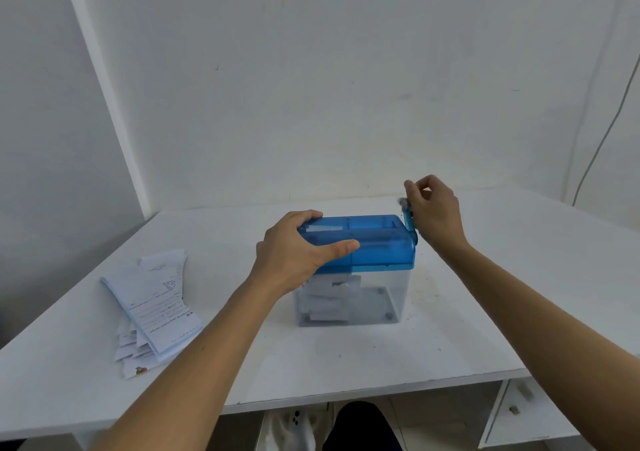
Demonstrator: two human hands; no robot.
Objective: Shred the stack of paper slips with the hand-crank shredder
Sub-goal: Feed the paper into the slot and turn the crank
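Observation:
The hand-crank shredder [374, 246] has a blue top and a clear bin [391, 294], and it stands mid-table. My left hand [294, 246] grips the left end of the blue top, thumb along its front. My right hand [433, 208] pinches the crank handle [410, 223] at the shredder's right end, where the knob is blurred. A paper slip [320, 229] lies in the feed slot near my left fingers. White paper pieces [329, 294] hang and lie inside the bin. The stack of paper slips [156, 305] lies fanned out on the table to the left.
The white table [485, 312] meets the wall behind and at the left. A thin cable [602, 139] runs down the wall at the right. Below the front edge are a drawer unit [526, 412] and my knee [360, 426].

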